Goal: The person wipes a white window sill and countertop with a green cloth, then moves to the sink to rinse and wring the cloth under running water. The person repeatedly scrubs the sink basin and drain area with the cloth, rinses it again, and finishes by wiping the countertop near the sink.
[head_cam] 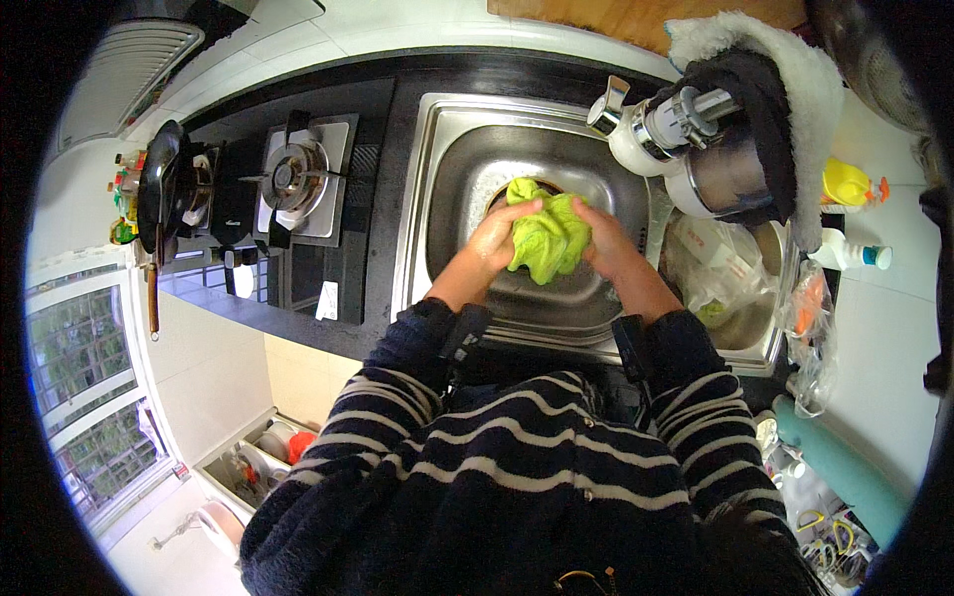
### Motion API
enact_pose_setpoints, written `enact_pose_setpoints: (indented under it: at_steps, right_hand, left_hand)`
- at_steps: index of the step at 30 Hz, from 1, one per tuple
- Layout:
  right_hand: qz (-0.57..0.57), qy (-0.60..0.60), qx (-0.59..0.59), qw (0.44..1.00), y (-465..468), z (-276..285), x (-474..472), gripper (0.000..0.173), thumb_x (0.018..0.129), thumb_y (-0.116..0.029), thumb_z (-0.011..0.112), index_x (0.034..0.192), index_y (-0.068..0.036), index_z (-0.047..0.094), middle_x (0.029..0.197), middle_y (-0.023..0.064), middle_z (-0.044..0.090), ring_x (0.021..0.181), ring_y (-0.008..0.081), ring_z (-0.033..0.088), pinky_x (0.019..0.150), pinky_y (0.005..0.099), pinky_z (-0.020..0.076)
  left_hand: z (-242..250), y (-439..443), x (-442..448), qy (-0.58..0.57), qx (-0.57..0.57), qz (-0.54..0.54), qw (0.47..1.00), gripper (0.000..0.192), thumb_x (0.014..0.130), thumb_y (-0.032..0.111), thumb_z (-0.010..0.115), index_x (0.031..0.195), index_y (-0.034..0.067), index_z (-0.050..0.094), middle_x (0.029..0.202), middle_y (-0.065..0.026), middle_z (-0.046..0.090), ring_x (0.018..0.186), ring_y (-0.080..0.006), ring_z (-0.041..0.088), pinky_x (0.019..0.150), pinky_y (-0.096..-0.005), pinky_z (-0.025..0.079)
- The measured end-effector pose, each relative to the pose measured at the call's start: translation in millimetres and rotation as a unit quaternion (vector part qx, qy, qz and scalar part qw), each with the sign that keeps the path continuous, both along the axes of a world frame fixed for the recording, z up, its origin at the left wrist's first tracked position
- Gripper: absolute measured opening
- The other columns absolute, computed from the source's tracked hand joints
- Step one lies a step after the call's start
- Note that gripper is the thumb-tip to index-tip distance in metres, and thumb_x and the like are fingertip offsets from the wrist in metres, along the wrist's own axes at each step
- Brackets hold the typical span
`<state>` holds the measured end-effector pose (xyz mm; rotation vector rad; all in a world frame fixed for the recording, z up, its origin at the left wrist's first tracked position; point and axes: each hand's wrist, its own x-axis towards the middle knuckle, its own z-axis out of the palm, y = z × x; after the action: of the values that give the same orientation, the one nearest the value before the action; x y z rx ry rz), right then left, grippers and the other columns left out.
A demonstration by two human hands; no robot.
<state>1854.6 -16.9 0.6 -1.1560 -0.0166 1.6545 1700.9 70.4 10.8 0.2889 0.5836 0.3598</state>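
A bunched lime-green cloth [550,235] is gripped between both my hands above the large basin of a stainless steel sink [596,298]. My left hand [493,237] holds its left side, thumb on top. On the right side, my right hand [602,237] grips it the same way. Beneath the cloth, part of a dark round thing with a brownish rim [496,200] shows on the basin floor; the rest is hidden. My fingertips are mostly behind the cloth.
A white and chrome faucet [641,141] reaches in from the upper right. The smaller basin holds a clear plastic bag [719,257]. Left of the sink are a gas burner [294,175] and a black pan [160,186]. Bottles, one a yellow spray bottle [847,182], stand at right.
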Motion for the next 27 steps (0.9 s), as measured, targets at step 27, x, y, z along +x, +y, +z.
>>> enact_pose_setpoints:
  at_steps: [27]
  right_hand:
    - [0.226,-0.601,0.109,0.759,16,48,-57,0.033,0.086,-0.032,0.041,0.079,-0.004,0.056,0.074,0.0215,0.057,0.068,0.0385,0.056,0.061,0.0461,0.0435]
  left_hand:
    - [-17,-25,41,0.289,0.017,0.093,0.953,0.044,0.086,0.038,0.045,0.093,-0.004,0.054,0.087,-0.0136,0.057,0.078,-0.025,0.055,0.068,-0.0391,0.044]
